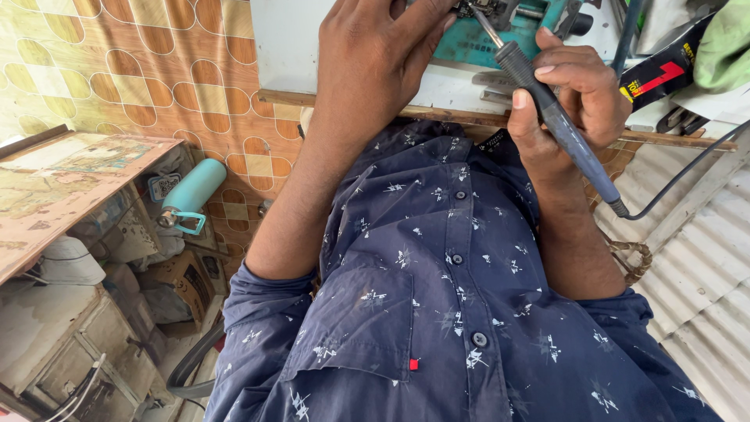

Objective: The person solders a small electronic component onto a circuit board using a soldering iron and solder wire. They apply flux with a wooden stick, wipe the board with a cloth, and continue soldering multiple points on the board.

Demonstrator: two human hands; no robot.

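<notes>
My right hand (574, 98) grips a soldering iron (555, 117) with a dark blue-grey handle, its metal tip pointing up at a small circuit board (480, 8) at the top edge. That board rests in a teal holder (476, 43) on the white worktop (289, 47). My left hand (375, 59) lies flat on the worktop with its fingers reaching the board. The iron's black cord (687, 168) runs off to the right. My dark blue patterned shirt (445, 312) fills the lower middle.
A teal bottle (191, 191) lies on the patterned floor at left, next to a wooden shelf (62, 187) with boxes and clutter under it. Corrugated metal sheet (695, 297) is at right. Tools and a black-and-red package (660, 74) sit at the top right.
</notes>
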